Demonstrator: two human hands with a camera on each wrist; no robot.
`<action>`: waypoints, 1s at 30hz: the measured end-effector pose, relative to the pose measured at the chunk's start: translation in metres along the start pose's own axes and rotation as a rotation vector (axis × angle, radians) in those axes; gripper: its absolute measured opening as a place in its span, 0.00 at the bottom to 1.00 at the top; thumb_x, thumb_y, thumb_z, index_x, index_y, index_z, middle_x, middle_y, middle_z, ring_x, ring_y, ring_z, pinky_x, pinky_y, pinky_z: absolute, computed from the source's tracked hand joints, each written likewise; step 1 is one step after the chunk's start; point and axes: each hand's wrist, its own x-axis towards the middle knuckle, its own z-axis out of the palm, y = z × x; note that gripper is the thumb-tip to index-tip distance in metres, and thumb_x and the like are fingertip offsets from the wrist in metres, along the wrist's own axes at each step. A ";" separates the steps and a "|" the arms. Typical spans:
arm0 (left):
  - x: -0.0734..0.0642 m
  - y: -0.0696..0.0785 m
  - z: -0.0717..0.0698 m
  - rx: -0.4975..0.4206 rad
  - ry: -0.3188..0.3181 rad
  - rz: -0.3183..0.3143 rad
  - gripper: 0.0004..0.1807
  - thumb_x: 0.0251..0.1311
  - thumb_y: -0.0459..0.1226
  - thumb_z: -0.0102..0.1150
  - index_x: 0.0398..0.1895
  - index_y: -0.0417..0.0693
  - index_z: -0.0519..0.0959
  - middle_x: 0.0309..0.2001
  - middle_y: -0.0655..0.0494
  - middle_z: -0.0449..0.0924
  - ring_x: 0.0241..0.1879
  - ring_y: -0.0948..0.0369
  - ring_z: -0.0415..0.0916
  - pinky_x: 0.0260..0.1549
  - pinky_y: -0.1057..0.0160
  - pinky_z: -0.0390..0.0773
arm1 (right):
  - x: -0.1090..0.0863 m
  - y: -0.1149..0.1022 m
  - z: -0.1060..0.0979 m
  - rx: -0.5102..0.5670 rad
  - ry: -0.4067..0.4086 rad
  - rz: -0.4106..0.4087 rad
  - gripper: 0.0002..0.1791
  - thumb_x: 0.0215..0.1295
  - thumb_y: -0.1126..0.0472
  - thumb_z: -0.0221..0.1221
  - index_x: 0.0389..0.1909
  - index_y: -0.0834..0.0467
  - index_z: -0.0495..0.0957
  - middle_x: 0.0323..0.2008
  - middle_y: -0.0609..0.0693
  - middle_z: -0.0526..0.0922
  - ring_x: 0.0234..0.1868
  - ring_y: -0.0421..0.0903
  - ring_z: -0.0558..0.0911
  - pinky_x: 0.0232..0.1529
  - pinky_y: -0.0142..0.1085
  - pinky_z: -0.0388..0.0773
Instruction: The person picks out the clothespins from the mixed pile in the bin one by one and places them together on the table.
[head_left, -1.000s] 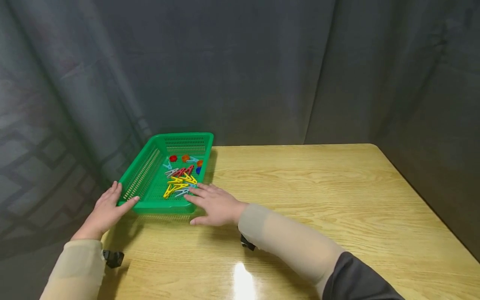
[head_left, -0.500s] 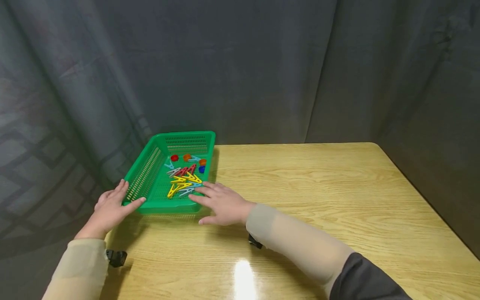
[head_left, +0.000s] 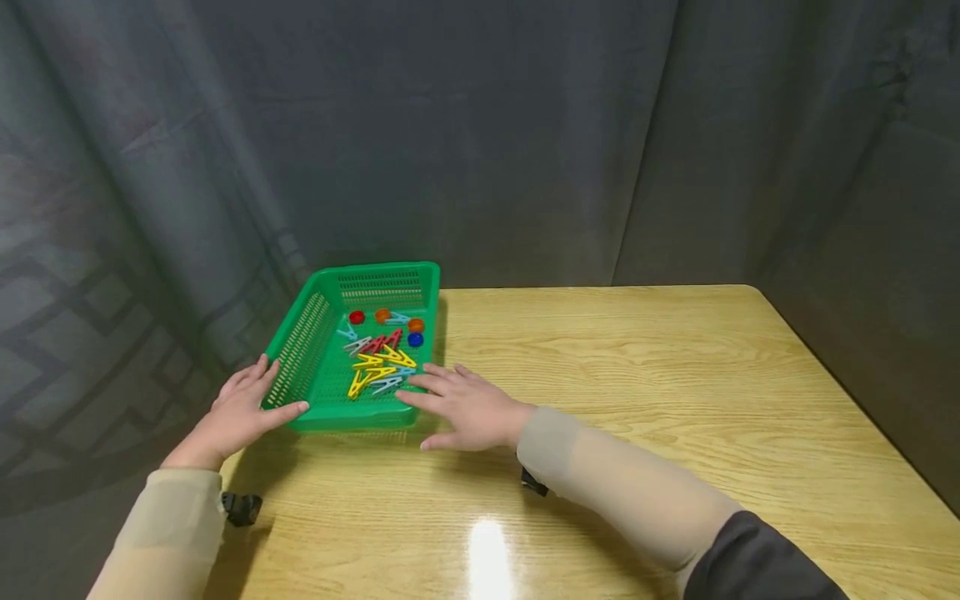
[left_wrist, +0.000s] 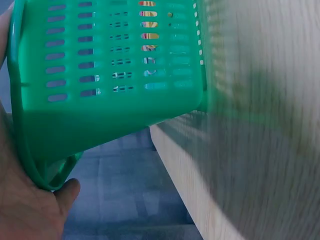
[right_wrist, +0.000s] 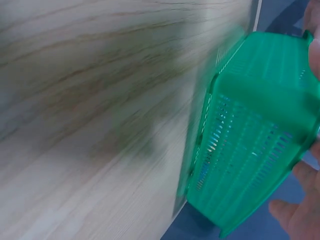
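A green perforated plastic basket point(head_left: 352, 419) stands on the left part of the table, also filling much of the left wrist view point(left_wrist: 75, 125). Inside lie several clothespins: yellow point(head_left: 358, 384), red point(head_left: 393, 338), light blue and whitish. Small round cap-like pieces lie farther back, red point(head_left: 357, 317), orange point(head_left: 416, 326) and blue point(head_left: 416, 340). My left hand point(head_left: 238, 417) touches the basket's near left corner, fingers along the left rim and thumb spread toward the front rim. The right hand point(head_left: 478, 411) rests its extended fingers at the near right corner, thumb apart.
The wooden table point(head_left: 637, 400) extends to the right of the basket. A dark grey curtain point(head_left: 480, 150) hangs behind it and at both sides. Small black devices point(head_left: 242, 508) are worn at both wrists.
The basket has slid a little to the right with its contents. Both hands have moved right along with it, staying at its near corners.
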 end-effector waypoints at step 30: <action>0.017 0.054 0.031 -0.020 -0.025 0.169 0.53 0.59 0.61 0.57 0.74 0.36 0.49 0.76 0.41 0.33 0.73 0.38 0.32 0.62 0.31 0.44 | -0.079 0.046 -0.002 0.062 0.067 0.042 0.42 0.64 0.33 0.53 0.75 0.43 0.52 0.74 0.44 0.55 0.76 0.47 0.45 0.69 0.56 0.48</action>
